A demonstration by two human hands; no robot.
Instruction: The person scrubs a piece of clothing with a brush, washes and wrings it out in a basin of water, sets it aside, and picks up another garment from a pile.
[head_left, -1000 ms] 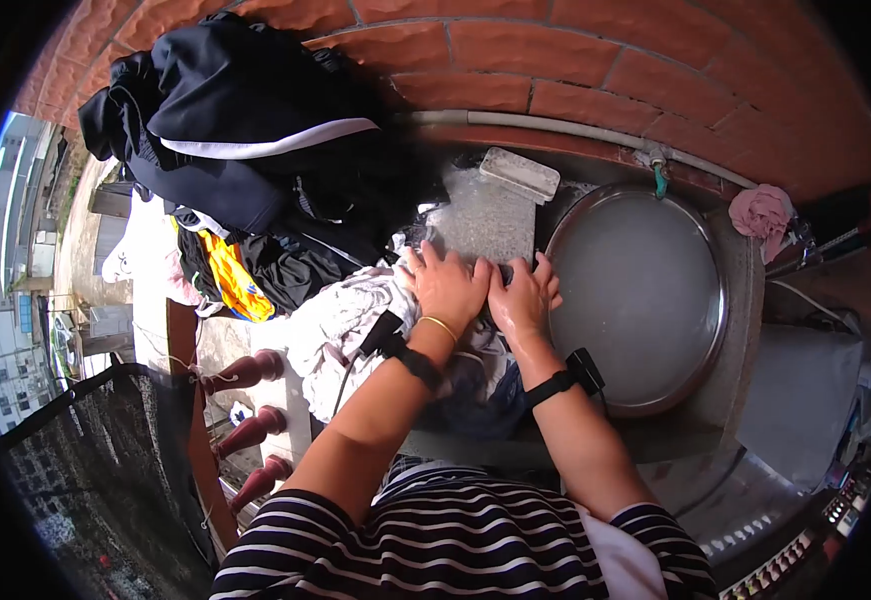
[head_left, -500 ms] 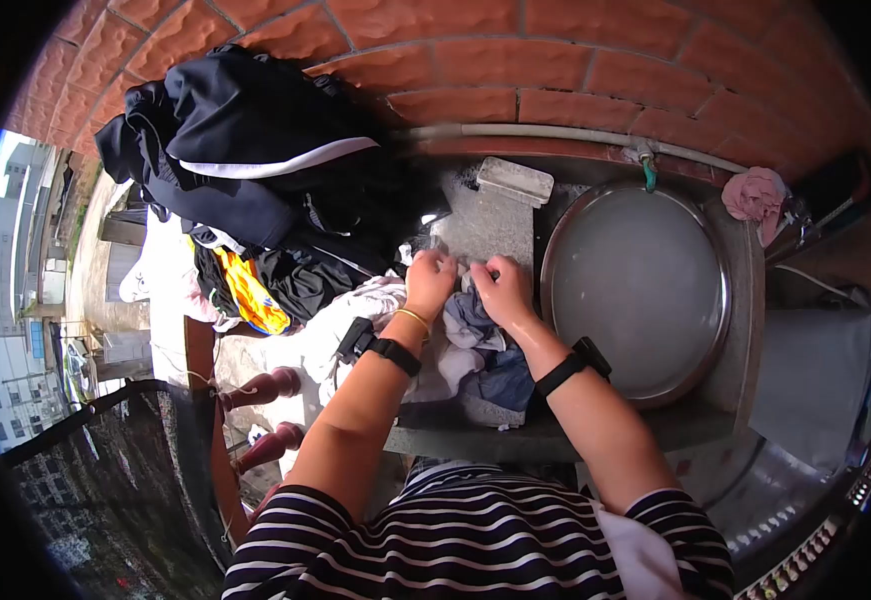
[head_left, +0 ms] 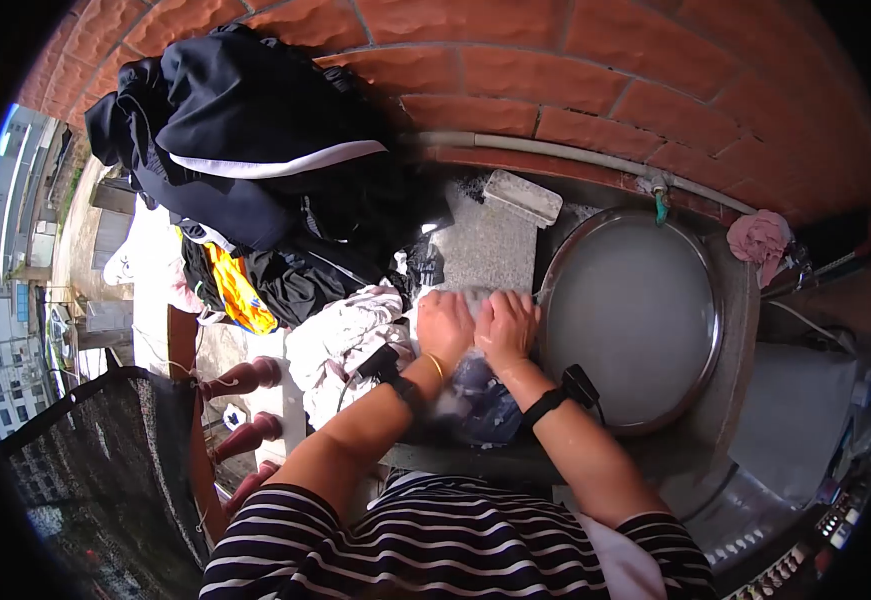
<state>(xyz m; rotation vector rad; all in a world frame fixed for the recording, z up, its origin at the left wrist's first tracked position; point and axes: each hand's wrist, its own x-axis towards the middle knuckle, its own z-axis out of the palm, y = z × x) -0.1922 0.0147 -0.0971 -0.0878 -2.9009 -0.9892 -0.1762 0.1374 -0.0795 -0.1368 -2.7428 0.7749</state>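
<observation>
A wet grey, white and dark blue garment [head_left: 473, 395] lies bunched on a rough stone slab [head_left: 485, 252] in front of me. My left hand [head_left: 445, 325] is closed on its upper part, knuckles up. Close beside it on the right, my right hand [head_left: 507, 325] also grips the cloth, fingers curled down. The fabric under both palms is hidden. Left of my left hand sits a heap of white clothes [head_left: 340, 335]. To the right of my right hand stands a round metal basin [head_left: 720, 345] holding cloudy water.
Dark clothes [head_left: 245, 120] are piled at the back left, above a yellow-and-black garment [head_left: 235, 290]. A pale rectangular block [head_left: 522, 198] rests at the slab's far edge. Behind the basin is a green-ended tap [head_left: 661, 205], with a pink cloth [head_left: 758, 237] at right. Red balusters [head_left: 245, 378] stand left.
Both hands have come down toward me and pressed flatter onto the garment. The garment's lower part has shifted and looks blurred. The camera view has tilted slightly.
</observation>
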